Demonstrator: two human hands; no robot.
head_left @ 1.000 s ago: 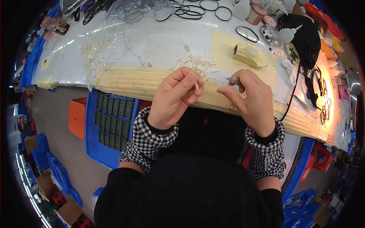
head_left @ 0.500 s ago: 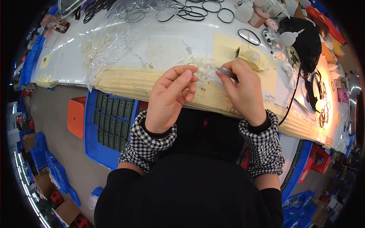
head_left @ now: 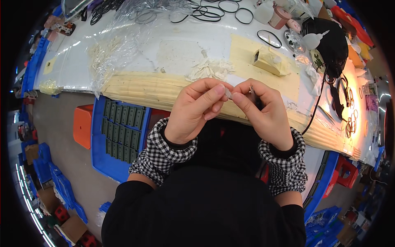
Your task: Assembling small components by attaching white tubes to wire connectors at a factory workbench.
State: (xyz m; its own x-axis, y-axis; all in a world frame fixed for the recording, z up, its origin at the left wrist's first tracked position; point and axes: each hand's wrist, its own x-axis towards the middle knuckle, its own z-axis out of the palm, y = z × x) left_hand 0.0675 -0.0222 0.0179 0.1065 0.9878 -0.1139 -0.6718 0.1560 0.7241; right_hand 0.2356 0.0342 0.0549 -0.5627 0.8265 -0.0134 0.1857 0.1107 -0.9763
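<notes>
Above the front edge of the table, my left hand (head_left: 193, 105) pinches a small whitish piece (head_left: 228, 94) between thumb and forefinger. My right hand (head_left: 269, 109) meets it from the right, its fingertips touching the same piece. A slim dark grey tool (head_left: 256, 99) is tucked inside my right hand; most of it is covered by the fingers, so its kind cannot be made out. Just beyond my hands lies a heap of crumpled white scraps (head_left: 210, 69). A small yellow block (head_left: 271, 63) with a dark end rests farther right.
Padded cream edging (head_left: 140, 87) runs along the white table's front. Black rubber rings (head_left: 207, 14) and clear plastic film (head_left: 135, 20) lie at the back. Below left stands a blue crate (head_left: 98, 144) of dark green parts (head_left: 119, 133), beside an orange stool (head_left: 82, 126). A black cable (head_left: 316, 109) hangs right.
My hands have come together; the left moved right, and the whitish piece now shows between them. The dark tool has turned back into my right hand.
</notes>
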